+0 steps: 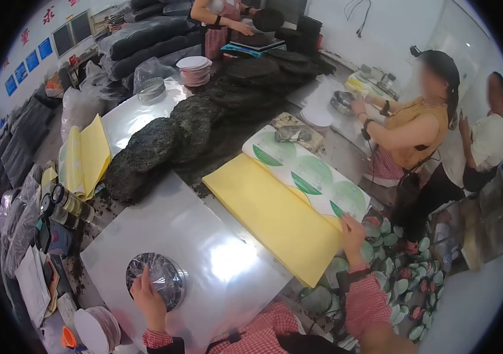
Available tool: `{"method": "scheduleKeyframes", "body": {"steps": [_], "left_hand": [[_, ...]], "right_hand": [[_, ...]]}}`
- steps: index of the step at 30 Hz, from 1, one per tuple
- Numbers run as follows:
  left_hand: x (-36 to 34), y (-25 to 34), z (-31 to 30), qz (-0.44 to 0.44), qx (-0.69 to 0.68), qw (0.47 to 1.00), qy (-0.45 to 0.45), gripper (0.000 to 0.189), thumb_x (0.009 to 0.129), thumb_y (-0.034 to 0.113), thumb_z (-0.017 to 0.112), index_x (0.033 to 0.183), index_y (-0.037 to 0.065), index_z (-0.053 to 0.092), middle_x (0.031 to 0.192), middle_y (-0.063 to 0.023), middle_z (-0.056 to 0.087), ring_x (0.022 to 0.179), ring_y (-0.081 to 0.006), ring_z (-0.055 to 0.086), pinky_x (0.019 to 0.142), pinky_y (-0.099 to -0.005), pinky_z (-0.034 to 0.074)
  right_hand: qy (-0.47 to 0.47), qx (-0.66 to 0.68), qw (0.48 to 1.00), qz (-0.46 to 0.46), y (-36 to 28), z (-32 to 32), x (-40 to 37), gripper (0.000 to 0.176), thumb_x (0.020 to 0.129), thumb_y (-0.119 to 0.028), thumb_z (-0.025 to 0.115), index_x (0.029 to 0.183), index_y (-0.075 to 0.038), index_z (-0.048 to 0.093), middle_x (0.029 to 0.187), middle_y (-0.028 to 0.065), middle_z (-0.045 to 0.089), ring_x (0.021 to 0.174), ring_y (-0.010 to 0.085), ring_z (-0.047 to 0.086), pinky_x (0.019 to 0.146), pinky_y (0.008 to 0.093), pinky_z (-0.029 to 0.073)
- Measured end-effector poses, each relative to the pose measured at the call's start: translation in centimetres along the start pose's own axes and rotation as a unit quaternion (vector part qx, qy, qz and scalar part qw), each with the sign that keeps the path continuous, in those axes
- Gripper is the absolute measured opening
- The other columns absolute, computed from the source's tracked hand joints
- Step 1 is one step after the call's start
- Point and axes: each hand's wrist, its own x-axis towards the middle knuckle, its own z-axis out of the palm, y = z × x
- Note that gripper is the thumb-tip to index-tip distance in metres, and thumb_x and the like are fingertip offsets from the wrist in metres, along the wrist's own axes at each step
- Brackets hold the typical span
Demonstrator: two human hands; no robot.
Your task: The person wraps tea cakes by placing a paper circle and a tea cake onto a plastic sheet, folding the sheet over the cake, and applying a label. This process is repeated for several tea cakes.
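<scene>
A dark round cake wrapped in clear film (168, 284) lies on the shiny metal sheet in front of me. My left hand (147, 295) rests on its left part, index finger stretched out on top; the other fingers show only in part. To the right, my right hand (353, 233) pinches the near corner of a white wrapping sheet printed with green circles (315, 172). This sheet lies over a stack of yellow paper (269, 218). A wrapped packet (293, 134) sits on the far end of the printed sheet.
Several dark round cakes (151, 141) are piled beyond the metal sheet (204, 221). Glass jars (66, 203) and white paper discs (95, 330) stand at left. Many green-wrapped rounds (402, 286) lie at lower right. A co-worker (411, 130) handles a round thing opposite; other people stand behind.
</scene>
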Motion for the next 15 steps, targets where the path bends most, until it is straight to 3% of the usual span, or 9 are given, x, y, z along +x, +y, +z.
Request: {"method": "scheduleKeyframes", "body": {"steps": [1,3,6,7,8,9,10,14,15], "left_hand": [[0.0,-0.3,0.4,0.015,0.0,1.0,0.018,0.058,0.084,-0.005,0.054,0.14,0.008,0.057,0.115,-0.0166,0.062,0.11,-0.0345,0.055,0.101,-0.0454,0.038],[0.0,0.2,0.3,0.028,-0.004,0.999,0.039,0.056,0.083,-0.005,0.053,0.138,0.008,0.059,0.113,-0.016,0.061,0.109,-0.0346,0.055,0.101,-0.0457,0.038],[-0.3,0.8,-0.5,0.034,-0.008,0.998,0.044,0.056,0.081,-0.003,0.053,0.135,0.006,0.059,0.114,-0.0162,0.059,0.11,-0.0351,0.054,0.102,-0.0464,0.037],[-0.4,0.8,-0.4,0.049,-0.002,0.997,0.057,0.056,0.079,-0.001,0.054,0.135,0.006,0.059,0.113,-0.0166,0.058,0.11,-0.0355,0.054,0.102,-0.0467,0.037],[-0.4,0.8,-0.3,0.064,0.002,0.996,0.069,0.057,0.078,0.0,0.055,0.134,0.005,0.059,0.112,-0.0169,0.058,0.11,-0.0359,0.054,0.102,-0.0471,0.036],[-0.3,0.9,-0.3,0.059,-0.001,0.996,0.07,0.057,0.078,0.0,0.055,0.134,0.005,0.059,0.112,-0.0169,0.058,0.11,-0.0359,0.054,0.102,-0.0471,0.036],[-0.3,1.0,-0.5,0.057,-0.003,0.997,0.056,0.057,0.078,0.002,0.056,0.135,0.005,0.059,0.114,-0.0174,0.058,0.111,-0.0359,0.054,0.103,-0.0473,0.036],[-0.2,0.5,-0.4,0.064,-0.009,0.997,0.032,0.059,0.078,0.003,0.056,0.137,0.004,0.056,0.117,-0.0184,0.057,0.115,-0.0363,0.053,0.104,-0.049,0.035],[-0.2,0.4,-0.3,0.07,-0.013,0.997,0.032,0.059,0.078,0.003,0.056,0.137,0.004,0.056,0.117,-0.0184,0.057,0.115,-0.0363,0.053,0.104,-0.049,0.035]], "right_hand": [[0.001,-0.005,1.0,0.002,-0.3,-0.4,0.6,0.024,0.087,-0.014,0.074,0.107,0.0,0.073,0.098,0.011,0.076,0.097,0.0298,0.072,0.091,0.0388,0.054],[-0.036,0.004,0.982,0.185,-2.0,-1.1,2.4,0.022,0.088,-0.014,0.074,0.105,0.0,0.071,0.09,0.0095,0.076,0.086,0.0293,0.073,0.082,0.0373,0.055],[-0.052,0.16,0.96,0.224,1.5,-0.5,3.9,0.025,0.087,-0.015,0.075,0.107,-0.001,0.068,0.086,0.0109,0.073,0.084,0.0305,0.071,0.079,0.0386,0.054],[-0.055,0.161,0.961,0.219,1.5,-0.1,3.7,0.025,0.087,-0.015,0.075,0.107,-0.001,0.068,0.086,0.0109,0.073,0.084,0.0305,0.071,0.079,0.0386,0.054],[-0.027,0.036,0.998,0.041,0.4,-0.3,3.4,0.028,0.087,-0.016,0.076,0.11,-0.001,0.068,0.086,0.0117,0.072,0.084,0.031,0.07,0.078,0.0392,0.054],[0.003,-0.091,0.986,-0.141,-1.0,-0.6,3.3,0.032,0.087,-0.017,0.076,0.113,-0.002,0.067,0.085,0.0125,0.07,0.085,0.0314,0.07,0.077,0.0397,0.053],[-0.043,-0.039,0.996,-0.072,-2.3,-1.2,3.0,0.039,0.081,-0.02,0.08,0.113,-0.002,0.067,0.085,0.0135,0.068,0.085,0.0326,0.069,0.077,0.0409,0.053],[-0.078,0.014,0.996,-0.036,1.3,-0.9,3.6,0.038,0.08,-0.019,0.08,0.11,-0.001,0.067,0.083,0.0138,0.067,0.08,0.0333,0.066,0.075,0.0412,0.052],[-0.138,-0.026,0.99,-0.01,1.0,-1.4,5.0,0.032,0.082,-0.016,0.077,0.108,-0.001,0.067,0.084,0.0146,0.066,0.079,0.0335,0.065,0.075,0.0401,0.052]]}}
